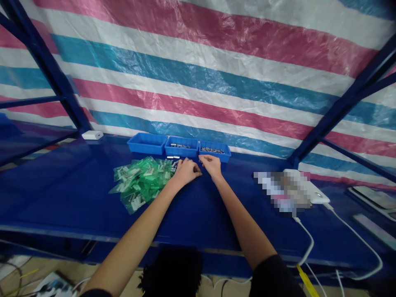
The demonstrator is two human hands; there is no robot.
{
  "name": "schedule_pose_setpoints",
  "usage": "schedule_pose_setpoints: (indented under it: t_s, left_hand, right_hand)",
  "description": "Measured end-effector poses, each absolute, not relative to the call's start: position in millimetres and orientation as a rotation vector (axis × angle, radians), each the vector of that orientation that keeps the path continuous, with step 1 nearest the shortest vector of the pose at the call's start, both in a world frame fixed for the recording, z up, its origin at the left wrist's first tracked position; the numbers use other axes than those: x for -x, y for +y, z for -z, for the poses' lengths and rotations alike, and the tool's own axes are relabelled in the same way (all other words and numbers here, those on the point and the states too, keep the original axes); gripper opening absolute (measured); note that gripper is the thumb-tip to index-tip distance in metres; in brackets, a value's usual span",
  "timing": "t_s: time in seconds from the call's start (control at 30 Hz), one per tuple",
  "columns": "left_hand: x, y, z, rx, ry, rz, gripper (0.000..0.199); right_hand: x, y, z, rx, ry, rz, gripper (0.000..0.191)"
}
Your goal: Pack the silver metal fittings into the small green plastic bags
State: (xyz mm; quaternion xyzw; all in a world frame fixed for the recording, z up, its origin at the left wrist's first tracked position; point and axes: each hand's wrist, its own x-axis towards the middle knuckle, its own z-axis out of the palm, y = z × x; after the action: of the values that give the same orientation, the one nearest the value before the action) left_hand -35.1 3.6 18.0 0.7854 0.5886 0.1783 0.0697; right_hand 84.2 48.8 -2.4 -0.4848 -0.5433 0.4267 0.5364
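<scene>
My left hand [186,171] is curled just above the blue tabletop, at the right edge of a heap of clear and green plastic bags [140,179] with small pale and metal pieces inside. Whatever its closed fingers hold is too small to make out. My right hand [211,166] is pinched a short way to the right, at the front of a blue bin [227,156] of small metal parts [212,150]. Any piece between its fingertips cannot be told. Short metal cylinders [173,157] lie on the table behind the heap.
A middle blue bin [182,153] holds a few metal pieces, beside a left blue bin [147,148]. A white box [92,135] stands at the back left. Rightward lie a white power bank [318,198] with cables, a blurred-out item and a phone-like device [374,198]. Striped sheeting hangs behind.
</scene>
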Motion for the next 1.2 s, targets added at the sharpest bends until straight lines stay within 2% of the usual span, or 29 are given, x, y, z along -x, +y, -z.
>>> schedule_pose_setpoints:
  t_s: [0.17,0.27,0.37,0.53,0.73,0.93,1.2]
  left_hand:
    - [30,1,-16,-2.304,1.834,-0.615,0.016]
    - [34,5,-16,-2.214,1.865,-0.749,0.016]
    - [38,10,-16,-2.036,1.789,-1.028,0.019]
    - [37,16,-15,-1.698,1.539,-1.326,0.026]
    - [38,18,-17,-1.447,1.285,-1.426,0.026]
    - [36,15,-21,-1.322,1.281,-1.448,0.023]
    - [35,13,-31,-1.097,1.354,-1.543,0.024]
  right_hand:
    - [-78,44,-7,0.723,-1.367,-1.133,0.049]
    - [-78,45,-5,0.778,-1.392,-1.092,0.043]
    - [-82,45,0,0.905,-1.361,-1.061,0.031]
    - [-84,41,0,0.994,-1.310,-1.252,0.034]
    - [-82,41,-2,0.915,-1.272,-1.391,0.037]
    - [-83,40,-4,0.854,-1.224,-1.483,0.040]
    - [-81,35,-7,0.910,-1.271,-1.355,0.038]
